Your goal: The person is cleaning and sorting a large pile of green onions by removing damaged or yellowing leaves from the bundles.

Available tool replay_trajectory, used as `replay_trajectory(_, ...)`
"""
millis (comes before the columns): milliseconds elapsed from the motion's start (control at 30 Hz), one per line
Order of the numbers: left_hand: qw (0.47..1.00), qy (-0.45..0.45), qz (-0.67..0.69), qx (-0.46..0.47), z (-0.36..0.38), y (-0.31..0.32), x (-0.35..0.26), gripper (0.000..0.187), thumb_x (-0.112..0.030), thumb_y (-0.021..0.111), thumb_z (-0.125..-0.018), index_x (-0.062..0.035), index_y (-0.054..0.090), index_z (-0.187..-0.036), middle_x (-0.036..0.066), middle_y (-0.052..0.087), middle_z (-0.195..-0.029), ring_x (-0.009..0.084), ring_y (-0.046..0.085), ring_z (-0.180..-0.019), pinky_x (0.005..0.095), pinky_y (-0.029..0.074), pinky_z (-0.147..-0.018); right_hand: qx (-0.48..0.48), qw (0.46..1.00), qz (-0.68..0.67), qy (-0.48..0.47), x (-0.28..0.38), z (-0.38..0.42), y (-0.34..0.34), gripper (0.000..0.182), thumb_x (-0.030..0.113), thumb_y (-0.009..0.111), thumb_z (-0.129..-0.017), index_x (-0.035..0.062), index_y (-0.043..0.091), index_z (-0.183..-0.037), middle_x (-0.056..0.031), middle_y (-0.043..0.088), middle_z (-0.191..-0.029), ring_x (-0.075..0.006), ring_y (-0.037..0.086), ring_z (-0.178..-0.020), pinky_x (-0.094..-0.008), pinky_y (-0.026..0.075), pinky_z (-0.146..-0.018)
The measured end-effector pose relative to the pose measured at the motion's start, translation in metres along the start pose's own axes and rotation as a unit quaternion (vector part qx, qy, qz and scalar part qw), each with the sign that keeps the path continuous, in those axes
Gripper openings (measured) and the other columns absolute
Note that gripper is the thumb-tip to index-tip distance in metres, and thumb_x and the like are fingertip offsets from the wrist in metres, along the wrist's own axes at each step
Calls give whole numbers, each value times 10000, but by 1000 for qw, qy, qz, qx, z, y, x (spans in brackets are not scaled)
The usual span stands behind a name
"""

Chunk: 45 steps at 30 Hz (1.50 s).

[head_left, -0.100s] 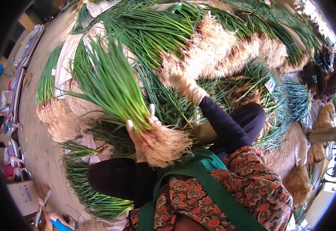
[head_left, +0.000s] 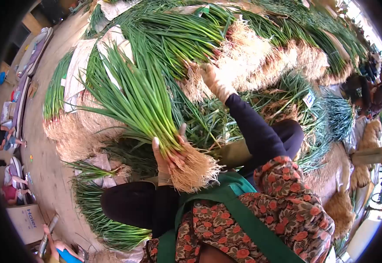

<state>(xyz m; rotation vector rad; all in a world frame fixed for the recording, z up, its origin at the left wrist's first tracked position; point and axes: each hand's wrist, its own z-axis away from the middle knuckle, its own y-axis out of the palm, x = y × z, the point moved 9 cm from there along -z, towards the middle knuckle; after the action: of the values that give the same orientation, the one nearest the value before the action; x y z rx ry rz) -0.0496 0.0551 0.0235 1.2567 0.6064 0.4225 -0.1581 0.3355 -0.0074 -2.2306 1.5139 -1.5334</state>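
My left hand (head_left: 163, 160), in a light glove, is wrapped round the lower stems of a bunch of spring onions (head_left: 149, 107). The green leaves fan out up and to the left, and the pale roots hang toward my lap. My right hand (head_left: 218, 81), also gloved, is stretched out to the root end of a large heap of spring onions (head_left: 173, 41). Its fingers blend with the pale roots there, so their grip cannot be made out.
More spring onions (head_left: 107, 215) lie by my left knee, and a small bunch (head_left: 95, 171) rests above them. Loose green leaves (head_left: 283, 105) cover the ground ahead. A Haier carton (head_left: 26, 223) stands at lower left. Several people sit at the left edge and far right.
My right hand has moved slightly forward, onto the heap's roots. The bunch in my left hand has tilted and shifted a little to the right.
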Motion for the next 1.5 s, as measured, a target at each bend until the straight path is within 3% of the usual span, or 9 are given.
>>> replay_trajectory(200, 998, -31, 11, 61, -3, -5, 5, 650, -494, 471, -866, 27, 415, -1251, 142, 562, -1086, 250, 547, -1021, 390, 481, -859, 284, 886, 367, 18, -4, -28, 42, 322, 187, 485, -847, 39, 545, -1127, -154, 641, -951, -286, 633, -844, -402, 501, -702)
replay_trajectory(267, 996, -9, 3, 86, -2, -8, 1, 654, -501, 479, -859, 17, 421, -1254, 135, 563, -1094, 258, 543, -1045, 395, 474, -885, 174, 729, 539, -384, 45, 10, 52, 333, 74, 508, -828, -2, 536, -1150, -74, 613, -751, -208, 570, -586, -347, 472, -530)
replay_trajectory(467, 997, -3, -74, -15, -14, -17, 10, 774, -587, 405, -833, 22, 340, -1306, 260, 427, -1280, 354, 405, -1202, 415, 327, -1024, 358, 911, -13, -203, 141, 127, -12, 315, 176, 548, -831, 76, 556, -1130, -93, 585, -657, -256, 552, -533, -345, 473, -524)
replay_trajectory(700, 996, -27, -81, -20, -7, -32, 6, 684, -543, 448, -838, 40, 435, -1196, 192, 579, -964, 264, 580, -839, 358, 494, -773, 578, 758, -223, -206, 148, 197, -7, 429, 370, 484, -906, 64, 531, -1202, -153, 579, -1132, -202, 566, -995, -378, 453, -855)
replay_trajectory(733, 995, -4, -70, -67, -4, -34, 3, 655, -527, 453, -847, 26, 441, -1200, 184, 591, -958, 248, 588, -812, 350, 500, -743, 618, 656, -361, 240, 104, 204, 11, 475, 425, 468, -910, 82, 506, -1236, -115, 572, -1155, -175, 526, -1032, -353, 434, -841)
replay_trajectory(867, 996, 25, -78, -31, -6, -31, -4, 632, -512, 398, -877, 34, 450, -1192, 196, 607, -949, 274, 616, -784, 382, 531, -666, 359, 574, -604, 421, 129, 161, 39, 433, 372, 454, -930, 40, 505, -1204, -8, 549, -1131, -120, 529, -920, -277, 433, -781)
replay_trajectory(1133, 982, -162, 92, 15, 1, -35, 27, 647, -528, 433, -849, 53, 464, -1134, 212, 579, -989, 326, 604, -821, 424, 528, -702, 171, 968, -17, 182, 71, 98, 39, 305, 249, 582, -801, -5, 545, -967, -177, 608, -680, -343, 590, -599, -424, 474, -574)
replay_trajectory(1267, 991, -69, -100, -50, -10, -61, 15, 515, -429, 445, -873, 16, 482, -1129, 175, 596, -1001, 293, 596, -876, 392, 496, -805, 195, 975, 49, 98, 99, 116, 52, 289, 213, 541, -833, -31, 517, -987, -182, 609, -662, -351, 600, -624, -434, 476, -590)
replay_trajectory(1500, 999, -44, -15, -23, -3, -25, 17, 635, -492, 457, -827, 27, 452, -1193, 182, 576, -1046, 307, 580, -906, 412, 465, -854, 194, 564, -638, 487, 111, 152, 56, 252, 316, 611, -849, 93, 572, -959, 21, 572, -729, -109, 555, -621, -253, 476, -562)
